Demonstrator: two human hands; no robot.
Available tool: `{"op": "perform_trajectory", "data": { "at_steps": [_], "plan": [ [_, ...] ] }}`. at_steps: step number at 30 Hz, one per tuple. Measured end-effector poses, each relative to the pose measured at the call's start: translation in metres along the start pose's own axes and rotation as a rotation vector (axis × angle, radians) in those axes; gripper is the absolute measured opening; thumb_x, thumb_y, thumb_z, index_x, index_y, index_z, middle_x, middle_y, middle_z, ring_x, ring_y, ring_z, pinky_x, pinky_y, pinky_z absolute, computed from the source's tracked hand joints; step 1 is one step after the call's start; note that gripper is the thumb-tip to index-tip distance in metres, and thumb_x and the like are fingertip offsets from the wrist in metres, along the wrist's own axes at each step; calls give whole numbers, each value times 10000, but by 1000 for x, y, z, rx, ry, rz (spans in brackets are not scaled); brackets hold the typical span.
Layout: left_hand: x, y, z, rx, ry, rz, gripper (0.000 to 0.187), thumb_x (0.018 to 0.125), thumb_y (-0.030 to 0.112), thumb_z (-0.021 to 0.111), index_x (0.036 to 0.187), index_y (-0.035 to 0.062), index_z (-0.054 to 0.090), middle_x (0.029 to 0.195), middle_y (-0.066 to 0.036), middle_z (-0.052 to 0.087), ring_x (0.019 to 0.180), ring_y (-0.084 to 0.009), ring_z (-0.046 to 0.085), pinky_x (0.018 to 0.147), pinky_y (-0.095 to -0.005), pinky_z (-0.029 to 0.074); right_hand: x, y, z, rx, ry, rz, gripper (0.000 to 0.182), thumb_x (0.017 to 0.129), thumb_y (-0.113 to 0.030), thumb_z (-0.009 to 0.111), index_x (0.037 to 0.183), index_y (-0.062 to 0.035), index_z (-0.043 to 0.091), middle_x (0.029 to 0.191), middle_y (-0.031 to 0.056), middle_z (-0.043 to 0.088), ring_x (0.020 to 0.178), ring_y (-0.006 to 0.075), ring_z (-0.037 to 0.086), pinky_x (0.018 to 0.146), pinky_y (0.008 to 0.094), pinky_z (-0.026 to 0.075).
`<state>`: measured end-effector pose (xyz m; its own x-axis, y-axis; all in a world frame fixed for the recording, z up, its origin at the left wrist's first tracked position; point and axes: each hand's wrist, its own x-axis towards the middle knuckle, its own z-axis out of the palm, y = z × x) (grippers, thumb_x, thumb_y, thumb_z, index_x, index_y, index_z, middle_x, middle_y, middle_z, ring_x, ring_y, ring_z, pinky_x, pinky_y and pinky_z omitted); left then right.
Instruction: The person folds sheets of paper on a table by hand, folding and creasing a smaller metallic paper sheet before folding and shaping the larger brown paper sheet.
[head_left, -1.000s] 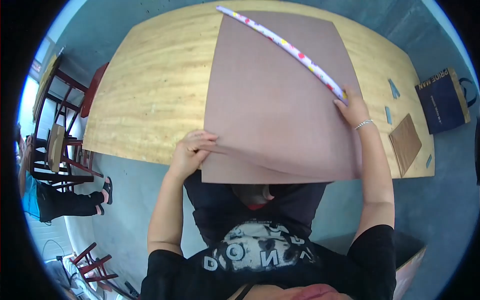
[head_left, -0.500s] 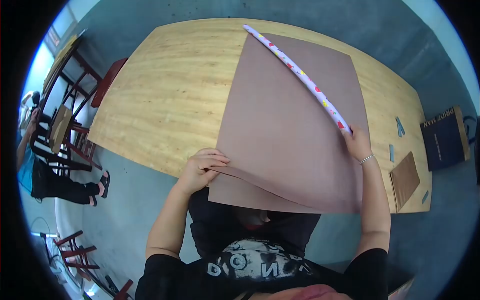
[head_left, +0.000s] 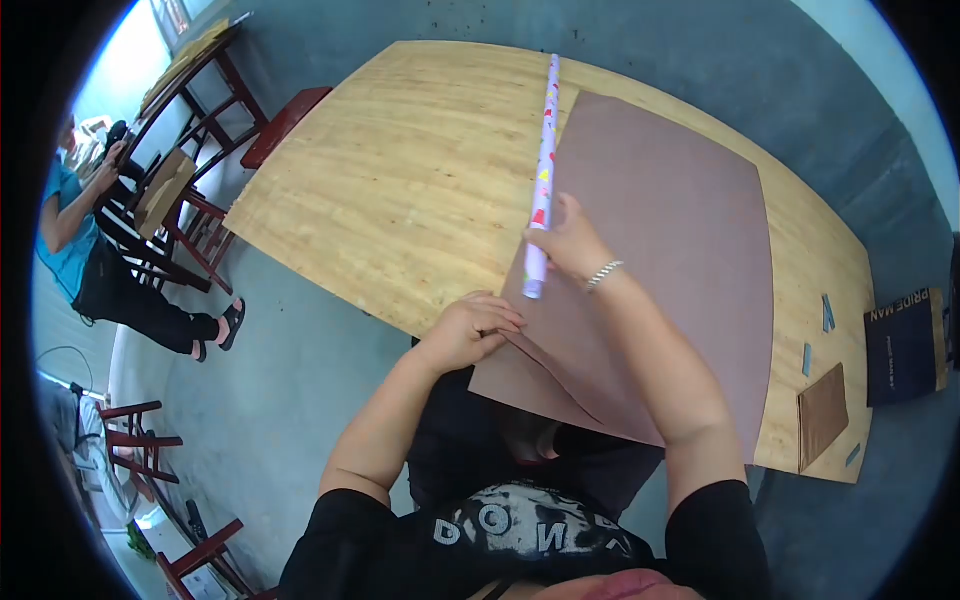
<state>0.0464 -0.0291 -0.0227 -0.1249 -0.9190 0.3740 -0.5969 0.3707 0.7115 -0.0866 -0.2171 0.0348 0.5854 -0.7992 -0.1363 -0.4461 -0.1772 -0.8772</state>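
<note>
A large sheet of brown paper [head_left: 665, 200] lies on the wooden table [head_left: 400, 170], with its near edge lifted and curling toward me. My left hand [head_left: 470, 330] pinches that sheet's near left corner between thumb and fingers. Wrapped round the lower part of a lilac paper roll [head_left: 546, 160] with red and yellow patterns is my right hand [head_left: 570, 240]. The roll points away from me along the sheet's left side, its near end just above my left hand.
On the table's right are a brown folded packet [head_left: 823, 415] and several grey strips [head_left: 828, 313]. Beyond that edge stands a dark blue paper bag [head_left: 897, 345]. At left, a person in a blue top [head_left: 70, 245] stands near dark wooden furniture and a red stool [head_left: 287, 127].
My right hand has carried the roll leftward off the sheet's right part and turned it more upright in view. My left hand keeps the paper's corner. The whole view has shifted and turned.
</note>
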Motion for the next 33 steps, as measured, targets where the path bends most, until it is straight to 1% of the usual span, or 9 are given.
{"op": "perform_trajectory", "data": {
  "at_steps": [2, 6, 13, 17, 20, 22, 27, 30, 33],
  "plan": [
    [0, -4, 2, 0, 28, 52, 180, 744, 6, 723, 909, 70, 756, 1048, -42, 747, 1059, -251, 672, 966, -405, 511, 40, 27, 49, -46, 134, -243, 846, 833, -278, 756, 1493, 2, 307, 1187, 258, 661, 1073, 385, 667, 926, 432, 526],
    [-3, 0, 2, -13, 27, 7, 169, 755, 14, 727, 916, 60, 753, 1046, -55, 745, 1052, -260, 676, 938, -388, 533, 39, -6, 70, -342, -18, -159, 700, 884, -341, 703, 1437, -8, 434, 1139, 284, 664, 1054, 408, 655, 913, 456, 527],
    [-5, -3, -1, -32, 17, -61, 170, 773, 8, 708, 937, 42, 737, 1039, -95, 736, 1048, -282, 674, 912, -382, 542, -34, -15, 31, -290, -290, -188, 606, 952, -407, 621, 1377, 12, 517, 1034, 207, 701, 915, 324, 682, 826, 361, 535],
    [-4, -3, 1, -115, 51, -94, 218, 758, -41, 674, 952, 39, 733, 1044, -111, 730, 1044, -296, 673, 919, -369, 535, -127, 4, -47, -303, -410, -255, 620, 894, -380, 701, 1361, -5, 539, 1292, 210, 622, 1182, 327, 612, 1000, 383, 477],
    [-5, -10, 3, -194, 42, -70, 297, 716, -104, 619, 960, 22, 730, 1070, -110, 736, 1069, -286, 674, 918, -351, 535, -198, 31, -84, -310, -319, -261, 690, 786, -289, 802, 1382, -58, 541, 1356, 166, 595, 1267, 323, 556, 1090, 446, 393],
    [-3, -7, 0, -248, 44, -119, 379, 661, -154, 561, 973, -12, 723, 1060, -115, 742, 1080, -275, 676, 932, -336, 525, -241, 49, -105, -702, -80, -100, 781, 673, -260, 869, 1367, -87, 555, 1359, 138, 593, 1279, 316, 538, 1142, 518, 293],
    [3, 1, -4, -320, 10, -178, 408, 643, -185, 533, 986, -56, 714, 1031, -141, 734, 1063, -259, 670, 952, -349, 515, -327, 135, -169, -1099, 415, 86, 825, 641, -111, 834, 1405, -162, 527, 1414, 94, 559, 1333, 288, 502, 1167, 575, 215],
    [6, 1, -5, -409, 54, -200, 312, 706, -171, 553, 955, -68, 710, 1035, -166, 730, 1065, -280, 668, 956, -362, 517, -353, 180, -208, -1071, 696, 217, 793, 719, -45, 771, 1452, -131, 479, 1465, 103, 517, 1375, 274, 467, 1176, 539, 229],
    [8, -1, -9, -411, 74, -191, 262, 744, -166, 580, 959, -80, 701, 1045, -183, 726, 1060, -292, 670, 957, -374, 517, -365, 242, -239, -205, 910, 143, 758, 820, -51, 718, 1507, -71, 397, 1523, 103, 456, 1429, 219, 395, 1177, 450, 262]
  ]
}}
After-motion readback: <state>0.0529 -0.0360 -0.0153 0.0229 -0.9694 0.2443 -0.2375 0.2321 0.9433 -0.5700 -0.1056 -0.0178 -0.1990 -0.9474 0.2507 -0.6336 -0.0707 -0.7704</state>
